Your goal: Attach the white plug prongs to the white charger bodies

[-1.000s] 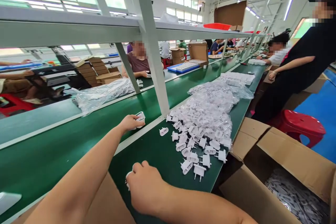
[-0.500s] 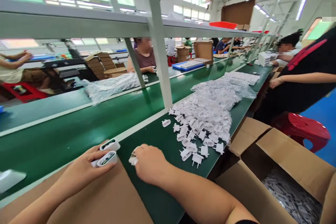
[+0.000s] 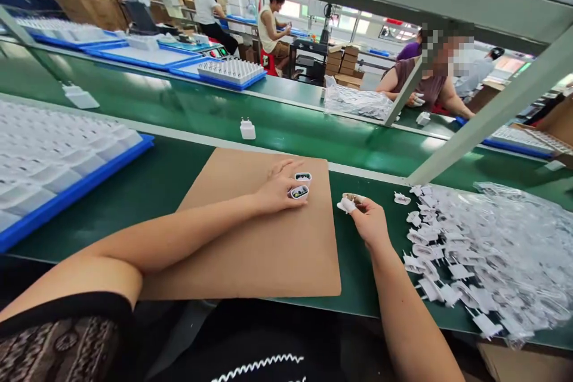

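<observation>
My left hand (image 3: 280,191) rests over a sheet of brown cardboard (image 3: 250,250), its fingers closed round two white charger housings. The nearer charger housing (image 3: 299,192) and the farther charger housing (image 3: 303,177) face their open ends up, showing circuit boards inside. To the right, just past the cardboard's edge, my right hand (image 3: 371,218) is pinched above the green bench. White and beige show at its thumb and fingertip; whether this is finger covers or a small white part, I cannot tell. Beside this hand lies a heap of white plug caps with pins (image 3: 447,250).
A clear plastic bag (image 3: 532,239) covers part of the heap. White chargers fill a blue tray (image 3: 150,142) at left. A single charger (image 3: 248,129) stands on the green belt (image 3: 290,131). A slanted post (image 3: 487,107) rises at right; co-workers sit across the belt.
My view has swung left, bringing the full cardboard and the tray of chargers into sight. My left hand still holds the two housings; my right hand remains pinched near the cardboard's right edge.
</observation>
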A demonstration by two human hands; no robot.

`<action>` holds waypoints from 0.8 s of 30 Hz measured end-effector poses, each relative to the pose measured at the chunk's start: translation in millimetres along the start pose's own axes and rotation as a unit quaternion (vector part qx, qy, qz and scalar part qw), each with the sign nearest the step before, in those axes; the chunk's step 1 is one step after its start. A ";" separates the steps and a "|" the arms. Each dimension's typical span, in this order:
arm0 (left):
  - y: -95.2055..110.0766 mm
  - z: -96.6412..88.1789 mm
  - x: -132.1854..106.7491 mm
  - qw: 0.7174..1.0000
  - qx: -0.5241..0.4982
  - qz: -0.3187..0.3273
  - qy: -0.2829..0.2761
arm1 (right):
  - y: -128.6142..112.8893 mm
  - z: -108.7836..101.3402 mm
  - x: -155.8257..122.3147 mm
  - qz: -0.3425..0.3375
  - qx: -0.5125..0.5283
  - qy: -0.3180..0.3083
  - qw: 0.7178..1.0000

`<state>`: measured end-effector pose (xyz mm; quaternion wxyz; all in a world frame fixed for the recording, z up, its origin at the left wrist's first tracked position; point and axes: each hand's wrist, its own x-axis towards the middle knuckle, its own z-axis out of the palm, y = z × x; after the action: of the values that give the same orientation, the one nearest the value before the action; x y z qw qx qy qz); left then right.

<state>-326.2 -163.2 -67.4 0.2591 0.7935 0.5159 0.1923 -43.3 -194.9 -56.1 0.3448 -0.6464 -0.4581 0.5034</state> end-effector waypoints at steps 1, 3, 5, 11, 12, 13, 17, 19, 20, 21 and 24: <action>5.0 -1.9 -2.4 1.000 0.014 0.015 0.014 | -3.6 0.8 -2.8 0.011 0.019 -0.004 1.000; 18.4 -4.3 -6.4 0.997 0.017 0.056 0.041 | -10.3 2.9 -7.3 0.034 0.061 -0.013 0.997; 33.9 -2.8 -9.1 0.995 -0.031 0.089 0.041 | -15.6 4.5 -9.4 0.054 0.099 -0.017 0.993; 63.7 25.1 -12.9 0.981 -0.191 -0.028 -0.034 | -24.9 3.3 -11.7 0.096 0.180 -0.027 0.978; 64.4 29.3 -13.0 0.980 -0.184 -0.061 -0.036 | -26.0 3.5 -12.2 0.100 0.186 -0.027 0.977; 64.2 32.0 -13.0 0.980 -0.177 -0.084 -0.040 | -27.0 3.9 -12.7 0.102 0.189 -0.027 0.976; 57.5 31.2 -14.4 0.969 -0.218 -0.095 -0.062 | -29.3 7.8 -14.3 0.090 0.179 -0.031 0.979; 53.5 28.0 -16.0 0.957 -0.267 -0.086 -0.080 | -29.5 9.8 -15.3 0.082 0.158 -0.034 0.984; 52.0 26.9 -16.7 0.950 -0.290 -0.066 -0.091 | -29.5 10.4 -16.0 0.078 0.148 -0.032 0.985; 50.9 26.3 -17.1 0.945 -0.309 -0.037 -0.103 | -29.6 10.6 -16.7 0.075 0.141 -0.030 0.987; 50.0 26.8 -17.0 0.937 -0.331 0.033 -0.103 | -31.4 8.5 -19.4 0.057 0.119 -0.021 0.991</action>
<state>-281.6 -201.1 -58.8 0.5522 0.6948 0.3673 0.2782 -60.6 -202.6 -23.2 0.3801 -0.6149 -0.3645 0.5870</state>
